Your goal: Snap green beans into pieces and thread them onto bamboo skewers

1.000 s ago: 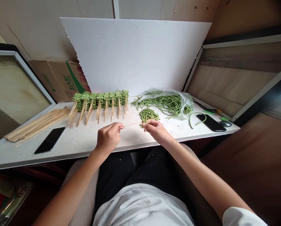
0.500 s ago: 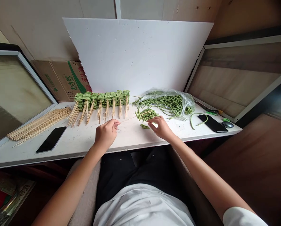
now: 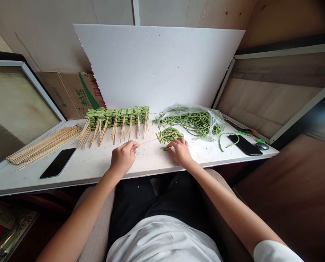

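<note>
My left hand (image 3: pixel 123 156) pinches the near end of a thin wooden skewer (image 3: pixel 148 141), whose other end reaches over a pile of cut green bean pieces (image 3: pixel 171 134). Just in front of that pile, my right hand (image 3: pixel 179 151) has its fingers closed down at a few short bean pieces (image 3: pixel 164 148), partly hiding them. Skewered bean bundles (image 3: pixel 116 117) stand in a row at the back, their sticks pointing toward me. Loose skewers (image 3: pixel 46 143) lie at the left.
Long beans in a plastic bag (image 3: pixel 196 120) lie behind the cut pile. Phones rest at left (image 3: pixel 58 163) and right (image 3: pixel 245 145), near a mouse (image 3: pixel 262 146). A white board (image 3: pixel 157 65) stands behind the table (image 3: pixel 148 163).
My right hand has moved slightly left and down onto the small bean pieces, and its fingers have closed. My left hand still holds the skewer in nearly the same place.
</note>
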### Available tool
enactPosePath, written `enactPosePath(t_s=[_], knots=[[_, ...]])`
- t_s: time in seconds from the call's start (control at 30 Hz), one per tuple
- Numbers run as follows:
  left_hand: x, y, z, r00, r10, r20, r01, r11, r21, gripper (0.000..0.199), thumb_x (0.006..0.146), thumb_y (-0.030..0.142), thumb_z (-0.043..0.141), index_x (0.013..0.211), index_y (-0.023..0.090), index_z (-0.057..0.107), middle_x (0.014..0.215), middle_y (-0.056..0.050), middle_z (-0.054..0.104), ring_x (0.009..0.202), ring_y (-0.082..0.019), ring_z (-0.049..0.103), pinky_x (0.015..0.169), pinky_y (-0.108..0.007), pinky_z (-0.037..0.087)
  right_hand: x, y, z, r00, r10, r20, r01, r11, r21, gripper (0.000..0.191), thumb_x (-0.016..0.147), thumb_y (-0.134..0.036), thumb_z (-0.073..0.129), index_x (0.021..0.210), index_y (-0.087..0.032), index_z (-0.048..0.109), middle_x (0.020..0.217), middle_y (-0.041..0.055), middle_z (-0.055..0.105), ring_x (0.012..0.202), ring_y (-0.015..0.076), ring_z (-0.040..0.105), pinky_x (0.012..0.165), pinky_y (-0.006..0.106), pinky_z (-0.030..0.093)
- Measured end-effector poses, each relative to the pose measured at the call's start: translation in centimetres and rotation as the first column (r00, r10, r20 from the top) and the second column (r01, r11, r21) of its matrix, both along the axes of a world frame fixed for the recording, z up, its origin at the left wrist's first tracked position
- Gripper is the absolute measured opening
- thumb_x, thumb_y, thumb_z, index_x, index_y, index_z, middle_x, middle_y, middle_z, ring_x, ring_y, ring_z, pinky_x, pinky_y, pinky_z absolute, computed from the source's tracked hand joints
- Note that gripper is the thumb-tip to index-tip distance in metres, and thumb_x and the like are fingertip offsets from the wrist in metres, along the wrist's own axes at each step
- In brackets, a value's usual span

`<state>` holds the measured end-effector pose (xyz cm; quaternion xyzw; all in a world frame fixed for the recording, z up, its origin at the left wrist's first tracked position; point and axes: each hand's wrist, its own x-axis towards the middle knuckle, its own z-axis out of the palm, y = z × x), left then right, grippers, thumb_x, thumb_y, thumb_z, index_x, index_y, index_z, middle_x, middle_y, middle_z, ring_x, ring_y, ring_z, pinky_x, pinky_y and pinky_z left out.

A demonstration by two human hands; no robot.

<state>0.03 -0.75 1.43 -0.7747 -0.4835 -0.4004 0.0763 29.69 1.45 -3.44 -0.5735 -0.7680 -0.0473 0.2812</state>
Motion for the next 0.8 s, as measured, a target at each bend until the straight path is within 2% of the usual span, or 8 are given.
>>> enactPosePath(t_s=[0.1, 0.2, 0.27, 0.33, 0.4, 0.5, 0.67, 0.8], knots=[[0.0, 0.1, -0.1, 1.0, 0.004, 0.002, -0.004, 1.0, 0.002, 0.023, 0.096, 0.012, 0.053, 0.095, 0.022, 0.074, 0.083, 0.0, 0.08, 0.073, -0.019, 0.074, 0.064, -0.026, 0.049, 0.4, 0.2, 0.5, 0.992, 0.059, -0.116, -0.056, 0.998, 0.023, 0.016, 0.099, -0.021, 0.064, 0.1, -0.022, 0.08, 0.105, 0.0135, 0.079, 0.12, 0.0391, 0.055, 0.097, 0.052, 0.045], [-0.1, 0.1, 0.0, 1.0, 0.003, 0.011, -0.003, 1.0, 0.013, 0.024, 0.095, 0.011, 0.053, 0.096, 0.022, 0.074, 0.083, 0.0, 0.08, 0.073, -0.019, 0.075, 0.065, -0.026, 0.05, 1.2, 0.5, 1.5, 0.933, 0.106, -0.345, -0.1, 0.994, 0.034, 0.02, 0.098, -0.029, 0.064, 0.108, -0.022, 0.081, 0.101, 0.012, 0.079, 0.108, 0.0345, 0.062, 0.095, 0.05, 0.048], [-0.2, 0.1, 0.2, 1.0, -0.005, 0.018, 0.004, 1.0, 0.024, 0.024, 0.094, 0.01, 0.053, 0.096, 0.022, 0.074, 0.083, 0.0, 0.08, 0.073, -0.019, 0.075, 0.065, -0.026, 0.05, 2.0, 0.7, 2.3, 0.831, 0.097, -0.547, -0.132, 0.991, -0.025, 0.024, 0.096, -0.039, 0.068, 0.106, -0.022, 0.082, 0.103, 0.0118, 0.079, 0.101, 0.0312, 0.066, 0.09, 0.046, 0.051], [-0.2, 0.0, 0.3, 1.0, -0.01, 0.023, 0.009, 0.999, 0.031, 0.024, 0.095, 0.01, 0.052, 0.096, 0.022, 0.074, 0.082, 0.0, 0.08, 0.074, -0.019, 0.075, 0.066, -0.025, 0.05, 2.7, 0.7, 3.2, 0.675, 0.046, -0.737, -0.186, 0.976, -0.109, 0.031, 0.09, -0.05, 0.074, 0.1, -0.022, 0.082, 0.102, 0.0115, 0.079, 0.096, 0.0292, 0.069, 0.084, 0.043, 0.053], [-0.3, -0.1, 0.4, 1.0, -0.013, 0.024, 0.012, 0.999, 0.039, 0.024, 0.095, 0.01, 0.052, 0.097, 0.022, 0.074, 0.08, 0.0, 0.079, 0.074, -0.019, 0.075, 0.065, -0.026, 0.05, 3.1, 0.5, 4.0, 0.521, -0.012, -0.853, -0.244, 0.956, -0.163, 0.04, 0.081, -0.058, 0.082, 0.096, -0.022, 0.081, 0.098, 0.0102, 0.08, 0.094, 0.0275, 0.071, 0.081, 0.04, 0.053], [-0.5, -0.1, 0.4, 1.0, -0.013, 0.023, 0.012, 0.998, 0.06, 0.025, 0.096, 0.011, 0.052, 0.098, 0.022, 0.074, 0.079, 0.001, 0.078, 0.074, -0.019, 0.075, 0.064, -0.025, 0.049, 3.2, -0.1, 5.1, 0.377, -0.046, -0.925, -0.291, 0.942, -0.166, 0.046, 0.072, -0.062, 0.089, 0.093, -0.022, 0.08, 0.093, 0.0075, 0.078, 0.091, 0.0243, 0.07, 0.075, 0.035, 0.05], [-0.5, -0.1, 0.4, 0.999, -0.019, 0.027, 0.017, 0.995, 0.095, 0.024, 0.096, 0.011, 0.053, 0.097, 0.022, 0.074, 0.079, 0.001, 0.078, 0.071, -0.018, 0.074, 0.064, -0.025, 0.049, 2.6, -1.2, 6.7, 0.15, -0.007, -0.989, -0.362, 0.93, -0.062, 0.039, 0.071, -0.058, 0.093, 0.087, -0.025, 0.08, 0.086, 0.0032, 0.074, 0.087, 0.0196, 0.066, 0.07, 0.03, 0.046], [-0.3, -0.4, 0.5, 0.999, -0.03, 0.026, 0.026, 0.992, 0.125, 0.023, 0.097, 0.012, 0.053, 0.097, 0.022, 0.074, 0.078, 0.001, 0.078, 0.07, -0.018, 0.074, 0.065, -0.025, 0.05, 2.0, -1.8, 7.5, 0.046, 0.003, -0.999, -0.385, 0.923, -0.015, 0.036, 0.072, -0.055, 0.093, 0.088, -0.026, 0.08, 0.088, 0.0032, 0.075, 0.091, 0.0208, 0.067, 0.072, 0.032, 0.047]])
